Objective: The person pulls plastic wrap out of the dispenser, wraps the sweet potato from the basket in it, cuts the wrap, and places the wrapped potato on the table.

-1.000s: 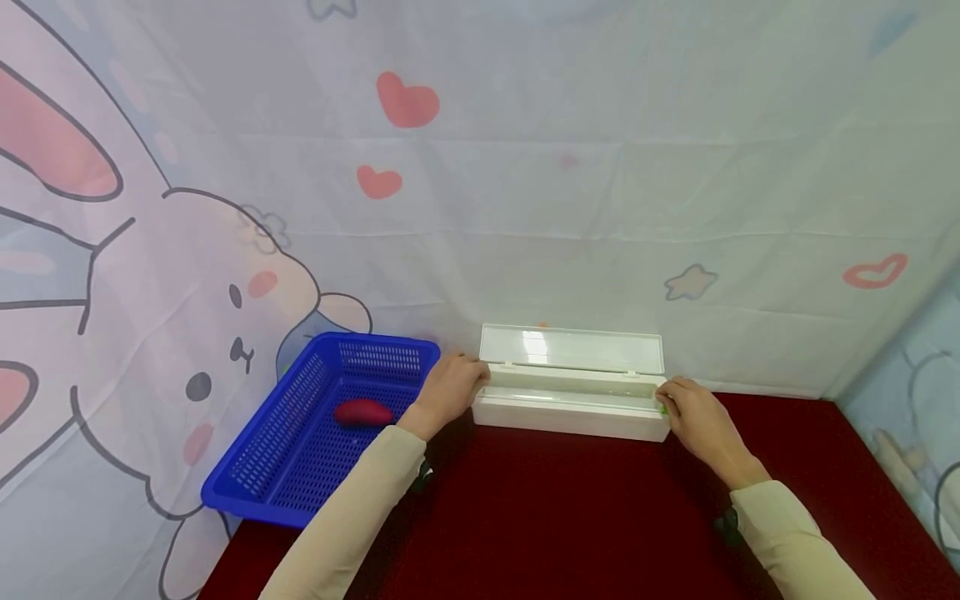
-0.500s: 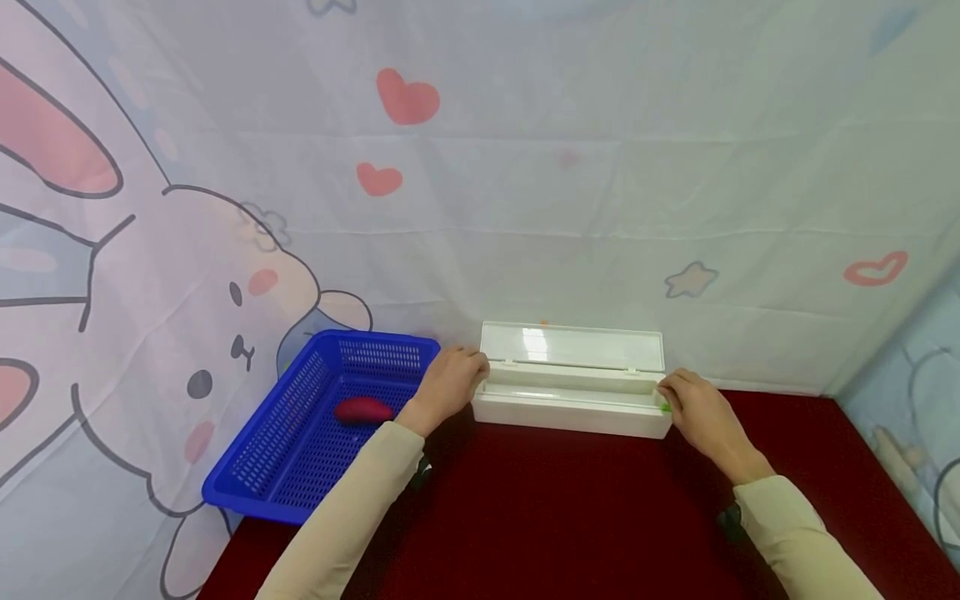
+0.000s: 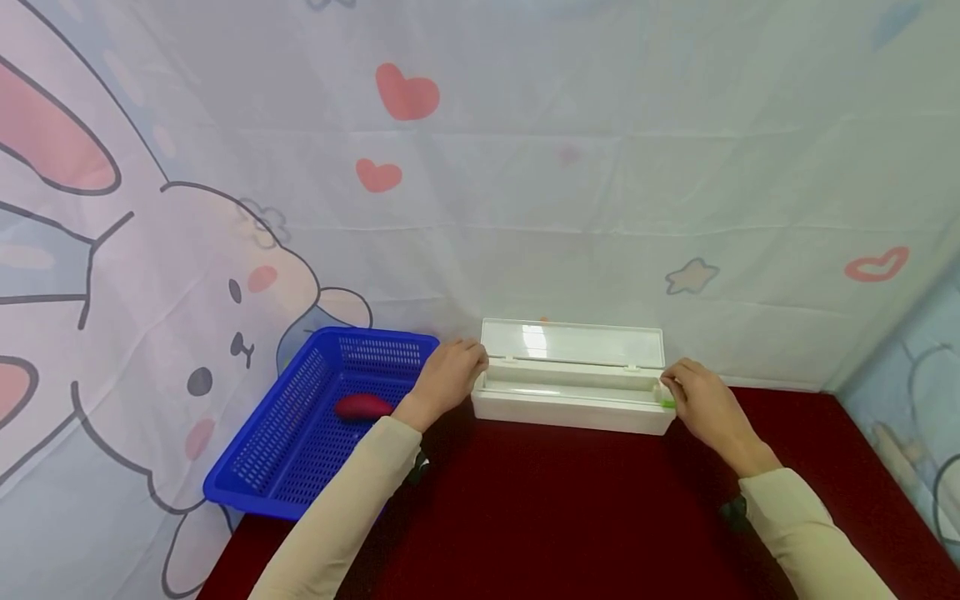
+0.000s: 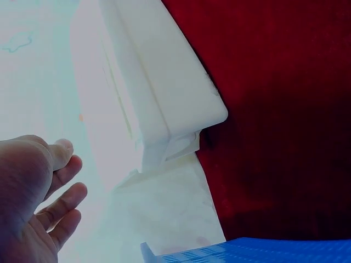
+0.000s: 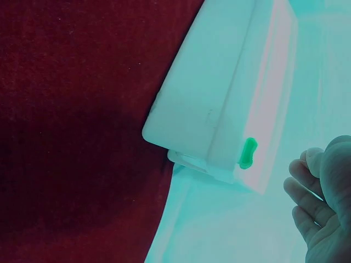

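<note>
A long white cling film box (image 3: 573,414) with a slide cutter lies at the back of the table, its lid (image 3: 592,343) raised against the backdrop. A small green cutter slider (image 5: 248,153) sits at its right end. My left hand (image 3: 448,372) is at the left end, thumb and forefinger tips together as in a pinch. My right hand (image 3: 707,406) makes a matching pinch at the right end, just above the slider. Both hands hold the edge of clear cling film, which barely shows. Each wrist view has the fingertips apart from the box walls.
To the left stands a blue perforated basket (image 3: 258,492) with a dark red, oblong object (image 3: 363,407) in it. The dark red tabletop (image 3: 555,517) stretches in front of the box. A printed cloth backdrop (image 3: 540,183) hangs close behind.
Both hands have risen slightly from the box ends, and the right hand has shifted a little to the right. The green slider shows more plainly. The view has tilted slightly.
</note>
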Demonstrator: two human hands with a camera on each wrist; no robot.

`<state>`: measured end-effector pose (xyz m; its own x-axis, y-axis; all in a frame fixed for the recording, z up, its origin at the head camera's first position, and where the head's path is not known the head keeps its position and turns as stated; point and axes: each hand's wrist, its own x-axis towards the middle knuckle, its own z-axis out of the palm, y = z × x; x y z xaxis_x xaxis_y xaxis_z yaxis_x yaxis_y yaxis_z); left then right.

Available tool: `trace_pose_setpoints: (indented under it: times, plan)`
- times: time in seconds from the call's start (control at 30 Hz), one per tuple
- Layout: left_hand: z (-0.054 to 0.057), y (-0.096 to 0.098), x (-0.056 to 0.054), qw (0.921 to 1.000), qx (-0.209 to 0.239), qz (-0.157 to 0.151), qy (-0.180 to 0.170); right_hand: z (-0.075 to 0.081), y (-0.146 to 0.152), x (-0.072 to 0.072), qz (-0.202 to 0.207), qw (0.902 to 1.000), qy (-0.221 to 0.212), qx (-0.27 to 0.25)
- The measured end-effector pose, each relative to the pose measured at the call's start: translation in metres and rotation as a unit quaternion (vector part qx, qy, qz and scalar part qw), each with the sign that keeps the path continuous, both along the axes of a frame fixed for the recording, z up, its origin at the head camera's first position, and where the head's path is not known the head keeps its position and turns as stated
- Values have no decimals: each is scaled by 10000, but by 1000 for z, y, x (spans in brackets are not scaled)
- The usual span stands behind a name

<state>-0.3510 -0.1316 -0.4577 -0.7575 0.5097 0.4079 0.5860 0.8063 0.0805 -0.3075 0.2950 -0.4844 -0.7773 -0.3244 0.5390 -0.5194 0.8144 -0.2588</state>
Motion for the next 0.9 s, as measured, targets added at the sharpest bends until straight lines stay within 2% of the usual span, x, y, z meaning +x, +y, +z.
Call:
trace_pose_setpoints:
  times: [0.57,0.9]
  plan:
    - [11,-1,2,9999,-56,8,156,14,-1,-1,118,9994,320,11]
    - [22,-1,4,9995,20,-174,244,24,0,1,153,9993,352,29]
